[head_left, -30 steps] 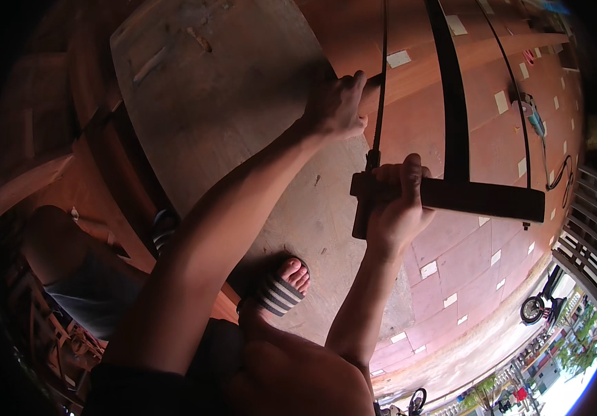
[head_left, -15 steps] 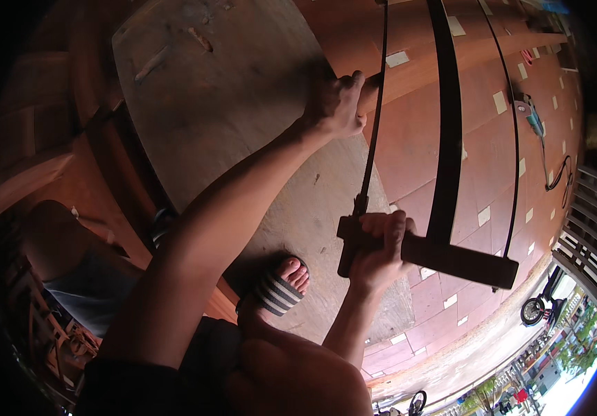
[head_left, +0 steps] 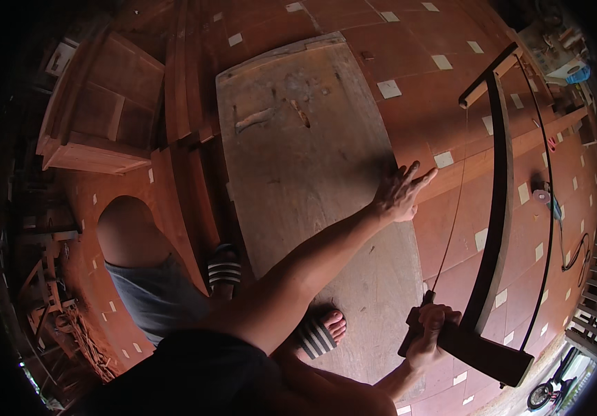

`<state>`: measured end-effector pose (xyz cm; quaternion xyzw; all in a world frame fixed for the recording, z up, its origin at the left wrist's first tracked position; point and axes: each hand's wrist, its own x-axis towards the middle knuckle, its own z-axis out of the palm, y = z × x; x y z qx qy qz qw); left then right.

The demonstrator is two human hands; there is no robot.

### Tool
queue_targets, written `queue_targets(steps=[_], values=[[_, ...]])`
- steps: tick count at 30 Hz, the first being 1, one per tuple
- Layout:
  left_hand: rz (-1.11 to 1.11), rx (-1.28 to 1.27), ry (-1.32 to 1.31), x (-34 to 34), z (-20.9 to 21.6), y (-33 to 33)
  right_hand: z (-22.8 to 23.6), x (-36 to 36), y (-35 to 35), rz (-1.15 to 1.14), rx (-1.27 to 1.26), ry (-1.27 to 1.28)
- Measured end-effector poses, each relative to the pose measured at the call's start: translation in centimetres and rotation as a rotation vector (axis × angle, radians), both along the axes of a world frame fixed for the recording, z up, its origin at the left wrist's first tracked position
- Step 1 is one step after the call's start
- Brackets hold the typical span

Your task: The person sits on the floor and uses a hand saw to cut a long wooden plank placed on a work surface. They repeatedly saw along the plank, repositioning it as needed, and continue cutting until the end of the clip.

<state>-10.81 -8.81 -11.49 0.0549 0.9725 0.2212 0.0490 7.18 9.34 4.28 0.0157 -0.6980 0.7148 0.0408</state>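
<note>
My right hand (head_left: 428,340) is wrapped round the lower end piece of a wooden frame saw (head_left: 498,215). Its thin blade runs up on the left, a dark middle bar stands beside it, and a tension cord lies on the right. My left hand (head_left: 398,195) has its fingers spread at the right edge of a broad worn board (head_left: 312,236). It rests by the near end of a long timber (head_left: 478,163) that stretches away to the right. The blade crosses over this timber in view; whether it touches cannot be made out.
My sandalled foot (head_left: 318,336) stands on the board. A wooden cabinet piece (head_left: 108,104) and dark timbers are at the left. On the tiled floor at right lies a corded angle grinder (head_left: 544,197). A slatted rail (head_left: 596,291) and a motorbike (head_left: 551,394) are beyond.
My left hand has gone from a closed grip to spread fingers. The view has shifted, and the saw's far end piece now shows. The right hand keeps its grip on the saw.
</note>
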Motion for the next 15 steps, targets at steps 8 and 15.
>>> queue_targets(steps=[8, 15], values=[[-0.210, -0.131, 0.170, 5.3, -1.3, -1.5, 0.1, -3.7, -0.8, 0.171, 0.527, 0.273], [-0.330, 0.113, 0.002, 20.6, -1.8, -4.8, 1.9, -14.0, -14.7, 0.423, 0.717, 0.491]])
